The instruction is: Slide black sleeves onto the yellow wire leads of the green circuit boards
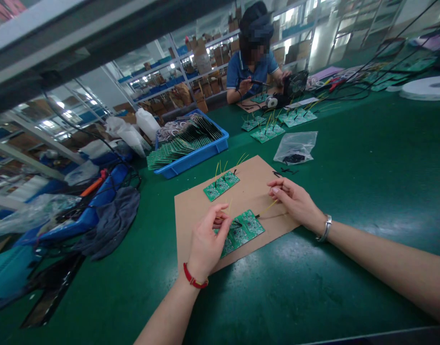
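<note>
My left hand [207,237] was bent over the left end of the nearer circuit board [250,225], thumb and fingers almost meeting; I couldn't tell whether they gripped anything. A yellow wire [268,208] ran from the board's right end to my half-curled right hand [295,201], though its hold was unclear. The board lay on a cardboard sheet [191,206] on the green table [349,182], with a second wired board [221,187] behind it and a blue tray [191,162] beyond.

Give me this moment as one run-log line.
Left hand: at near circuit board | right hand: at end of yellow wire | under board: cardboard sheet | beyond: second circuit board
</note>
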`<state>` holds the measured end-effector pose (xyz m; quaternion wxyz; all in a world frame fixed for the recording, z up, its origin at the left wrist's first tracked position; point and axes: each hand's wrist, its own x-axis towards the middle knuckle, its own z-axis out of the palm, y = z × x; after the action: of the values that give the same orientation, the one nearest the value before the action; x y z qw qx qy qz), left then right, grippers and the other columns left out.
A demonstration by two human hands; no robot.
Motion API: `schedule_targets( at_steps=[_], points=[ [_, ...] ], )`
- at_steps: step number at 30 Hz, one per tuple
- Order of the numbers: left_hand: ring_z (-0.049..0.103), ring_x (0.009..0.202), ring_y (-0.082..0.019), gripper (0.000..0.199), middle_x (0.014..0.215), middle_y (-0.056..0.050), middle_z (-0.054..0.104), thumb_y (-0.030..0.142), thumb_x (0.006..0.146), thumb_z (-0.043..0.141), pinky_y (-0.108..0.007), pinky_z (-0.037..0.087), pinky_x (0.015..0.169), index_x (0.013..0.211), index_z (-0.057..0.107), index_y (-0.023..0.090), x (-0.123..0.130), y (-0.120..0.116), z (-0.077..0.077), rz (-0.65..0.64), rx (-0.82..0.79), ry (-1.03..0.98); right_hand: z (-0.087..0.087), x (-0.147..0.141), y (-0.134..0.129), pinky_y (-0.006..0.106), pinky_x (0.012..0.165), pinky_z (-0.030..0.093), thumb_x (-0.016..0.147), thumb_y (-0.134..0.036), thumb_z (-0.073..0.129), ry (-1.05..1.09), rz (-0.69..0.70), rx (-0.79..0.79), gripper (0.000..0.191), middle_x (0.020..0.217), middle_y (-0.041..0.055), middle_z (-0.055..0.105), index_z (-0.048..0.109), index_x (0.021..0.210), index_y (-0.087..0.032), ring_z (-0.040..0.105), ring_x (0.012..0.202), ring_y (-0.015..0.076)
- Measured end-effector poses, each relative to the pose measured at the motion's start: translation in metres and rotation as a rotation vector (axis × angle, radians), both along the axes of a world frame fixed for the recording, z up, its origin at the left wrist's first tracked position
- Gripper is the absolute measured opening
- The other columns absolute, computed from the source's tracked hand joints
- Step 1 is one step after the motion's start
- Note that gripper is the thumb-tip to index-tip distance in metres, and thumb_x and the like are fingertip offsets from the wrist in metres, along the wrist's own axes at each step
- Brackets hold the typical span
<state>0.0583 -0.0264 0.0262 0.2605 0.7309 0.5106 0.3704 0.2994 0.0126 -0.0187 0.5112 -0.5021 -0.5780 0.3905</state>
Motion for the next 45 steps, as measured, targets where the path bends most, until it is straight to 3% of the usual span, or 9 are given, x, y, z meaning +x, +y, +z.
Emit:
schedule_targets(
  at_steps=[6,12,16,23,27,30,35,38,45],
  points=[
    [0.063,0.076,-0.011,0.028,0.097,-0.002,0.065,0.018,0.087,0.056,-0.025,0.053,0.072,0.115,0.055,0.022,0.019,0.009,0.016,-0.117,0.095,0.010,0.000,0.002,0.001,0.032,0.067,0.048,0.086,-0.041,0.049,-0.060,0.000,0.014,0.029,0.082,0.0055,0.061,0.058,0.099,-0.017,0.058,0.075,0.0169],
    [0.058,0.072,-0.012,0.029,0.094,-0.003,0.061,0.029,0.087,0.056,-0.024,0.049,0.066,0.114,0.053,0.020,-0.012,0.009,0.019,0.181,0.044,-0.029,0.000,0.003,0.001,0.033,0.069,0.048,0.086,-0.042,0.048,-0.051,0.022,0.012,0.029,0.084,0.0062,0.062,0.057,0.098,-0.017,0.058,0.076,0.0176],
    [0.056,0.066,-0.014,0.025,0.078,-0.002,0.064,0.035,0.087,0.053,-0.025,0.045,0.059,0.102,0.064,0.018,-0.021,0.015,0.009,0.075,-0.210,0.050,-0.001,0.001,0.002,0.033,0.069,0.047,0.087,-0.042,0.048,-0.057,0.044,0.006,0.029,0.083,0.0058,0.061,0.058,0.098,-0.017,0.057,0.076,0.0175],
    [0.051,0.059,-0.013,0.020,0.071,-0.001,0.063,0.032,0.087,0.052,-0.025,0.041,0.054,0.084,0.067,0.020,0.021,0.026,0.017,-0.095,-0.094,0.082,0.000,0.003,0.001,0.033,0.068,0.047,0.087,-0.041,0.050,-0.083,0.040,0.014,0.027,0.082,0.0048,0.061,0.059,0.097,-0.017,0.057,0.075,0.0170],
    [0.059,0.073,-0.014,0.022,0.089,-0.004,0.068,0.030,0.089,0.049,-0.027,0.047,0.065,0.101,0.064,0.019,0.001,0.028,0.025,-0.034,-0.059,-0.022,0.000,0.004,0.000,0.032,0.068,0.047,0.087,-0.041,0.050,-0.065,0.037,0.006,0.027,0.083,0.0049,0.061,0.059,0.097,-0.018,0.058,0.076,0.0171],
    [0.062,0.086,-0.018,0.021,0.094,-0.006,0.067,0.033,0.088,0.051,-0.031,0.050,0.075,0.100,0.059,0.018,-0.033,0.019,0.018,0.157,-0.053,-0.035,-0.001,0.003,0.001,0.032,0.069,0.047,0.087,-0.039,0.050,-0.047,0.031,-0.007,0.026,0.083,0.0049,0.061,0.058,0.098,-0.018,0.058,0.076,0.0171],
    [0.052,0.116,-0.028,0.068,0.127,-0.011,0.055,0.034,0.067,0.075,-0.047,0.042,0.100,0.127,0.046,0.021,-0.049,-0.011,-0.007,-0.116,-0.180,0.315,-0.005,0.001,0.002,0.033,0.070,0.048,0.087,-0.039,0.050,-0.034,0.017,0.011,0.027,0.085,0.0052,0.061,0.058,0.099,-0.017,0.058,0.077,0.0172],
    [0.053,0.114,-0.028,0.066,0.123,-0.010,0.057,0.029,0.066,0.075,-0.047,0.043,0.099,0.125,0.048,0.021,-0.039,-0.016,-0.013,-0.158,-0.095,0.402,-0.006,0.000,0.002,0.034,0.070,0.048,0.087,-0.040,0.050,-0.041,0.000,0.013,0.027,0.086,0.0054,0.061,0.058,0.099,-0.017,0.058,0.078,0.0181],
    [0.057,0.106,-0.027,0.054,0.115,-0.009,0.060,0.032,0.069,0.071,-0.045,0.046,0.094,0.117,0.050,0.019,-0.033,0.050,-0.001,-0.030,0.020,0.406,-0.010,0.001,0.003,0.034,0.071,0.049,0.087,-0.044,0.050,-0.024,0.037,-0.021,0.030,0.088,0.0062,0.061,0.057,0.102,-0.018,0.058,0.079,0.0188]
  ],
)
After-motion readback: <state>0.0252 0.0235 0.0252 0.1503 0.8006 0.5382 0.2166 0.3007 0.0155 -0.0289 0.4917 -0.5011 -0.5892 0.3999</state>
